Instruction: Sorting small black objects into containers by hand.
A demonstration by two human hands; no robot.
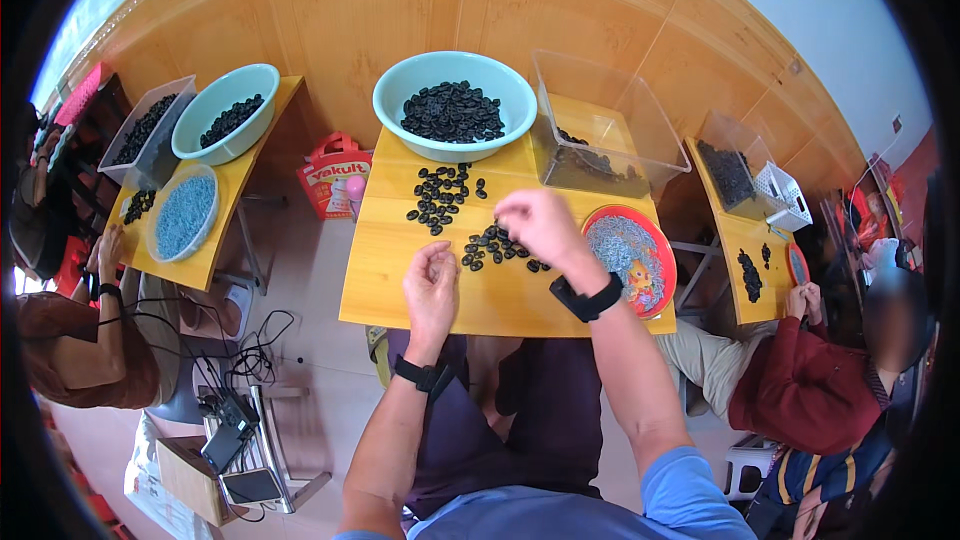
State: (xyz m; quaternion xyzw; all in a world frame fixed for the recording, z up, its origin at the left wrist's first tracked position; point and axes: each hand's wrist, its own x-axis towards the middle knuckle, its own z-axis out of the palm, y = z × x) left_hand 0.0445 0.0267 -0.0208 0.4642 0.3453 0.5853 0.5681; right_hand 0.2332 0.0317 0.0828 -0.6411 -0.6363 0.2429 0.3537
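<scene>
My left hand [431, 285] is over the near part of the yellow table [390, 290], its fingers curled together at the tips. Whatever it may hold is too small to make out. Farther right, my right hand [540, 225] hovers by a loose group of small black oval pieces [478, 258], which it partly covers. Its thumb and fingers are bent into a pinch, and their contents cannot be seen. Another cluster of black oval pieces [437, 195] lies beyond my left hand. Beside my right wrist sits a red round tray [668, 265] of small grey-blue bits.
At the back stands a mint basin [395, 125] heaped with black pieces, next to a clear plastic bin [610, 155] with more. Co-workers sit at a left table [235, 180] and a right table [740, 310]. Tangled cables [262, 345] lie low on the left.
</scene>
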